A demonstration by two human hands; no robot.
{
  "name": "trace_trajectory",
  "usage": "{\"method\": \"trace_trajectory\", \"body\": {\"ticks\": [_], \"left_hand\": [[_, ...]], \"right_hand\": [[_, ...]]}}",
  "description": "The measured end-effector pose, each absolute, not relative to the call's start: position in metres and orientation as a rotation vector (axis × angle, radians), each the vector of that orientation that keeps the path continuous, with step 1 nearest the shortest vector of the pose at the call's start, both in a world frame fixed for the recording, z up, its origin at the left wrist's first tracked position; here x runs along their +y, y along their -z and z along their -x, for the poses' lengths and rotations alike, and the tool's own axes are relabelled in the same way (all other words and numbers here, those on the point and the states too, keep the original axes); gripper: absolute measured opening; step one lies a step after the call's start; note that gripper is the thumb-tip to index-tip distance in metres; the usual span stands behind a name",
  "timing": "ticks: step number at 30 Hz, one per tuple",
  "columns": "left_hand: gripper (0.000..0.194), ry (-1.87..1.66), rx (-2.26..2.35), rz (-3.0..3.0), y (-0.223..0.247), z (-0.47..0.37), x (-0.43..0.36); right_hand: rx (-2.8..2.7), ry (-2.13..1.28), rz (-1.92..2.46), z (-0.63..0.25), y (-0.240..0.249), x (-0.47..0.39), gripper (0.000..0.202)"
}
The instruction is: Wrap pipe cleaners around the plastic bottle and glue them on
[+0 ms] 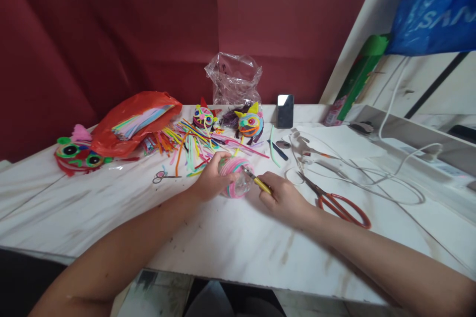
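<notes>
My left hand (212, 178) is wrapped around the far left side of a round, clear shell (243, 186) partly covered with pink and teal pipe cleaners (234, 191). Between the fingers of my right hand (279, 192) is a slim yellow-handled tool (263, 184) with a metal front end. Its tip meets the right side of the round piece; whether it is a brush or a blade I cannot tell. Just behind my left hand, loose pipe cleaners (191, 148) in many colours lie in a heap.
Large red-handled scissors (344, 209) lie right of my right hand, beside white cables (394, 193). Small scissors (166, 177) lie to the left. Decorated animal heads (251, 126) and a phone (285, 111) stand behind. A red bag (111, 129) of pipe cleaners sits back left.
</notes>
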State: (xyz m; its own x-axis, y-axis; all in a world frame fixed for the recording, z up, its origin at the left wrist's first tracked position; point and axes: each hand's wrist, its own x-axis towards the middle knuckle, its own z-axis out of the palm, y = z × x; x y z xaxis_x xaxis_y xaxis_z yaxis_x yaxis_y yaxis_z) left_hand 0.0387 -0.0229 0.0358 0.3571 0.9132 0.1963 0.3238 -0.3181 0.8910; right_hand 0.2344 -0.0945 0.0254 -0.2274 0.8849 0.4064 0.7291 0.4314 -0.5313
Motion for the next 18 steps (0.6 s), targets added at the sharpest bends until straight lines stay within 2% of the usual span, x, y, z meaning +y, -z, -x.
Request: {"method": "trace_trajectory", "body": {"ticks": [3,8,10,14,18], "left_hand": [[0.051,-0.939,1.074,-1.839,-0.036,-0.038,-0.022],[0.052,-0.922,1.057,-1.856,-0.034,-0.037,-0.019],[0.053,-0.922,1.064,-1.860,-0.033,-0.037,-0.018],[0.053,-0.904,1.088,-1.881,-0.033,-0.036,-0.016],[0.058,-0.902,1.121,-1.930,-0.033,-0.034,-0.012]], "right_hand": [[-1.967,-0.382,1.324,-0.235,-0.026,-0.093,0.010],[-1.675,-1.179,1.304,-0.238,-0.032,-0.091,0.010],[-1.576,-1.230,1.289,-0.246,-0.037,-0.089,0.014],[-1.569,-0.838,1.491,-0.285,-0.051,-0.079,0.021],[-1.628,-0.058,2.013,-0.352,-0.059,-0.069,0.032]]}}
